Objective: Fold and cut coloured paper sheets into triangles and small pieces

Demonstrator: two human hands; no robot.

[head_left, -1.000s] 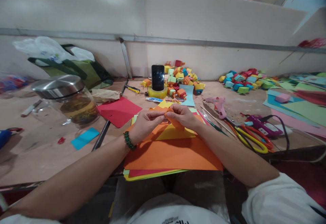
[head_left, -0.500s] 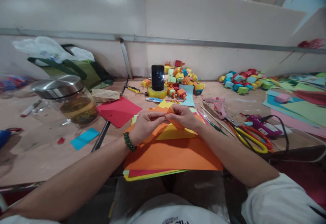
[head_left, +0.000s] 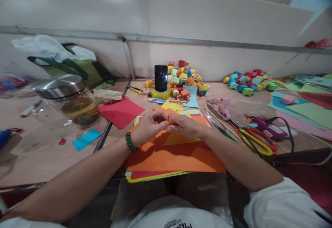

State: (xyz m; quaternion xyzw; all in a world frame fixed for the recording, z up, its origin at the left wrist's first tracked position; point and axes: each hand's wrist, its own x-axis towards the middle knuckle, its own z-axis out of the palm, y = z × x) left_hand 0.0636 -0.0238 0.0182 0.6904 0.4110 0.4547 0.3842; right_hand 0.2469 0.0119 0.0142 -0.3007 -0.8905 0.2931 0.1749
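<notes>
Between my fingertips is a small piece of folded orange paper [head_left: 170,121], mostly covered by my hands. My left hand [head_left: 149,127], with a green bead bracelet at its wrist, pinches it from the left. From the other side my right hand [head_left: 185,126] closes on it, fingers laid together over it. Beneath both hands lies a stack of coloured paper with a large orange sheet [head_left: 176,157] on top. A yellow sheet [head_left: 181,138] rests on that, partly under my right hand, and more yellow pieces [head_left: 172,107] lie just beyond my fingers.
A phone [head_left: 160,78] stands in a tape roll [head_left: 160,93] beside a pile of folded paper pieces [head_left: 183,78]. A lidded glass jar [head_left: 80,108] and red paper [head_left: 121,112] are left. On the right lie a pink glue gun [head_left: 223,107] and yellow-handled scissors [head_left: 255,141].
The orange paper, which stood up as a larger flap between my hands, is now small and mostly hidden. My right hand has turned flatter over it, and my left fingers have curled.
</notes>
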